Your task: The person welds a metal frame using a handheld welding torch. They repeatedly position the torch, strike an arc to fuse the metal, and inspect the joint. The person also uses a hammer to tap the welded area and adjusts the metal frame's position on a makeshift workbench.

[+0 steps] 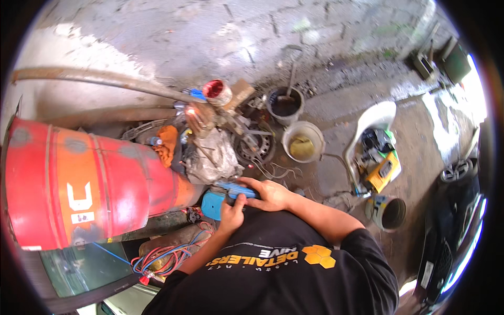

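Grimy concrete floor at frame centre, both my hands, left hand (pixel 231 210) and right hand (pixel 270 193), fingers curled, seemingly gripping a small blue plastic tool (pixel 234 189), steadying it beside the red metal drum (pixel 79 184).

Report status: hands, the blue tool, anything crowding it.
Both hands, left hand and right hand, shut on blue tool. Tool held at chest. Red drum close left, wire bundle below.

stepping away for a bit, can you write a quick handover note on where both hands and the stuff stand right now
Left hand: closed on the lower side of the blue tool.
Right hand: laid over the tool's top end, fingers wrapped on it.
The tool is held close to the chest, beside the red drum on its side.
Coloured wires lie loose below the left forearm.
Two buckets stand ahead.
Whether any step is done or left cannot be told.
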Demonstrator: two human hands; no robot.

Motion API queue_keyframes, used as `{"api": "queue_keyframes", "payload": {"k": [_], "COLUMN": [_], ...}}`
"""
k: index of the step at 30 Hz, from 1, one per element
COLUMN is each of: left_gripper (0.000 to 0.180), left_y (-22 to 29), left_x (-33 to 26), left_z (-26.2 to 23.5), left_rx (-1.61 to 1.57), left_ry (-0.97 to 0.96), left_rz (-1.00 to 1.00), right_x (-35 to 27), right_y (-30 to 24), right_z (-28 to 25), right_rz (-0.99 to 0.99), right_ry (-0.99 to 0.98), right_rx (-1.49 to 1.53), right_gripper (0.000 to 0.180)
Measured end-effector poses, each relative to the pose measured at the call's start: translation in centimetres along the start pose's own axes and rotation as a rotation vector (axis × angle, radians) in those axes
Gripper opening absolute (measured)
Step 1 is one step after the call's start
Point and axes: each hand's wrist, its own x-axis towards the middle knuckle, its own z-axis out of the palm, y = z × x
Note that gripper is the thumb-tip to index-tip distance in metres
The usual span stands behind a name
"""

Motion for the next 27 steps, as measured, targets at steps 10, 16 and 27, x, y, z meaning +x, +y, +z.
{"api": "queue_keyframes", "payload": {"k": [10, 16, 27], "left_gripper": [0.055, 0.040, 0.050], "left_y": [-0.2, -1.3, -5.5], "left_x": [-4.0, -4.0, -7.0], "left_z": [1.5, -5.1, -17.2], "left_rx": [-0.247, -0.240, -0.011], "left_ry": [0.291, 0.481, 0.853], "left_rz": [-0.295, -0.517, -1.050], "right_x": [-8.2, -17.9, -38.3], "right_y": [6.2, 25.5, 59.1], "right_z": [-3.1, -6.0, -5.1], "right_rz": [0.236, 0.839, 1.504], "right_ry": [0.002, 0.521, 1.940], "right_rx": [-0.012, 0.195, 0.182], "right_gripper": [0.079, 0.064, 0.073]}}
